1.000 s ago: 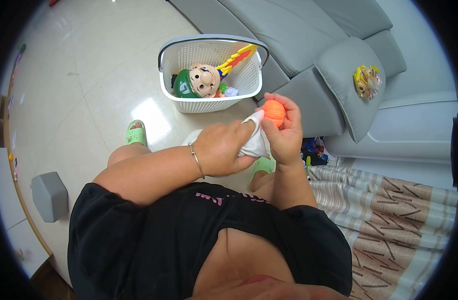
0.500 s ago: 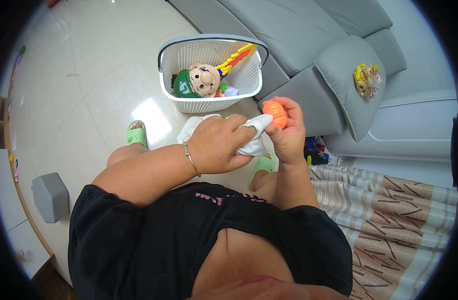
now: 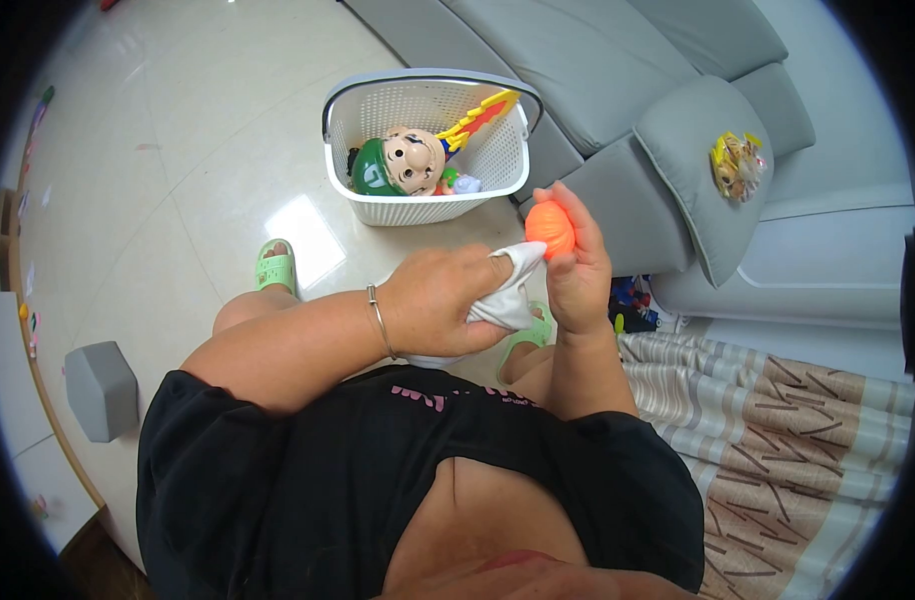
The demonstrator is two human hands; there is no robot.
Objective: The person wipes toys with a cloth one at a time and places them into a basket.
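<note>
the widest open room is the pale floor [image 3: 208,110] on the far left, running between the grey block [image 3: 100,395] and the white basket [image 3: 428,211]. on the right the basket's edge stands close to the grey sofa [image 3: 558,50], and the curtain [image 3: 758,420] fills the near right. the orange ridged ball [image 3: 550,230] is up in the air, just nearer than the basket's near right corner, gripped in the curled fingers of the right hand [image 3: 581,295]. the left hand [image 3: 443,300] is closed on the white cloth [image 3: 508,300], whose tip touches the ball.

against the frame just before, the cloth's loose part, then spread left of the left hand, now shows below the wrist, and the ball's grooves slant differently.

counted: one ball, one cloth, one basket, one green-capped toy face [image 3: 411,160] inside, one bracelet [image 3: 380,320], two green slippers [image 3: 275,270].
</note>
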